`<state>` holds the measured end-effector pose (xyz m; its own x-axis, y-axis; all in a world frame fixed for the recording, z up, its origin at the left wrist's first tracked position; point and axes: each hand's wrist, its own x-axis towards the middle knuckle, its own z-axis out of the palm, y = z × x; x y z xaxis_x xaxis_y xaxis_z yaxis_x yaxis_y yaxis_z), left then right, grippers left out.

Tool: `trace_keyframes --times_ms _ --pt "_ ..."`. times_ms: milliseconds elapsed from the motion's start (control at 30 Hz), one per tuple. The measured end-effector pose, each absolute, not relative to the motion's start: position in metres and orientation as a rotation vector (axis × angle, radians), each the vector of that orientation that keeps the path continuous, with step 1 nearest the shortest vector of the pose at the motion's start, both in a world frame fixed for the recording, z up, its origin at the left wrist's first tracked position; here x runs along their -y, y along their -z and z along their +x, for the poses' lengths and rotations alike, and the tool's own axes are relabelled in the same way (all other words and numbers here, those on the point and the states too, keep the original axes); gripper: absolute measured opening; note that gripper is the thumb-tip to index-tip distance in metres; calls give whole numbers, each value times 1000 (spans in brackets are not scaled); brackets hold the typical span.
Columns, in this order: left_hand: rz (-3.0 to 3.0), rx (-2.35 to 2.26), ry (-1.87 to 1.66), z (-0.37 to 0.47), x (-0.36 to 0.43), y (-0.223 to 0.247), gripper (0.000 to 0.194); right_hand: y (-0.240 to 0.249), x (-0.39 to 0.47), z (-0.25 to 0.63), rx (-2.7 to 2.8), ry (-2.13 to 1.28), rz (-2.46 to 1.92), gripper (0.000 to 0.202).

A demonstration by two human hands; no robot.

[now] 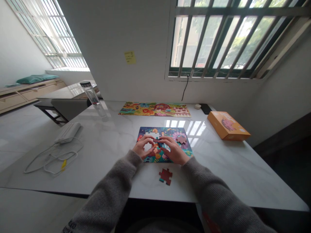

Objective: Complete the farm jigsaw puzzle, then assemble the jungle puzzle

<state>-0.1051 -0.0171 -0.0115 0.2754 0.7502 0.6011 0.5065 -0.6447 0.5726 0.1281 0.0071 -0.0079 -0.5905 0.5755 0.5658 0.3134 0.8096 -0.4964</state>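
Observation:
A colourful jigsaw puzzle (178, 131) lies on the white table in front of me, with a pale gap in its upper left part. Over that gap, my left hand (143, 145) and my right hand (175, 151) face each other with bent fingers. Between their fingertips is a small puzzle piece (156, 140), partly hidden by the fingers. One loose reddish piece (181, 139) rests on top of the puzzle's right side. Another reddish-brown piece (166, 176) lies on the table below the puzzle, nearer to me.
Two finished puzzle pictures (155, 109) lie side by side by the wall. An orange box (227, 126) stands at right, near a black phone (205, 108). To the left are a glass bottle (90, 94) and a white device (68, 132) with a looped cable (58, 157).

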Motion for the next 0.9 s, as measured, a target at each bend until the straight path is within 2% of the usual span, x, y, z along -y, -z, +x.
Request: trace_keyframes --times_ms 167,333,500,900 --pt "2403 -1332 -1268 -109 12 20 28 7 -20 130 2295 -344 -738 29" --pt "2487 -1567 -984 -112 12 22 24 6 -32 123 2425 -265 -812 22" --pt "2454 -1756 -775 -109 13 21 18 12 -32 110 2505 -245 -909 27" --pt "2531 -1605 -709 -109 12 26 26 19 -31 106 2500 -198 -960 27"
